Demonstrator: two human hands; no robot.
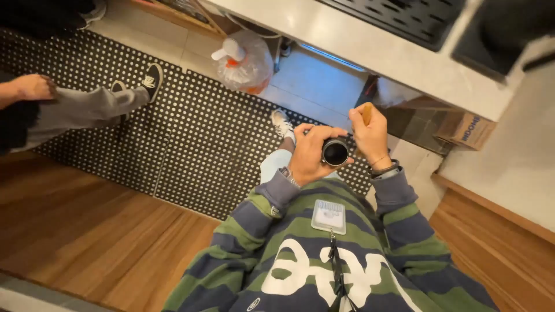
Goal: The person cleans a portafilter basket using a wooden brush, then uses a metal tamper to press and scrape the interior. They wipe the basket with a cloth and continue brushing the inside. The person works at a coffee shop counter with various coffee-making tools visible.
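- Two hands are seen at frame centre: the left hand (pixel 309 155) is wrapped around a small black round metal cup (pixel 335 152).
- A wooden handle (pixel 367 112) is gripped in the right hand (pixel 372 136); the work appears to be midway.

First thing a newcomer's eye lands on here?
Mid-frame, the left hand grips a small black round cup-like piece while the right hand holds a wooden handle beside it. Below sprawls the dotted black floor mat, with another person's leg at left.
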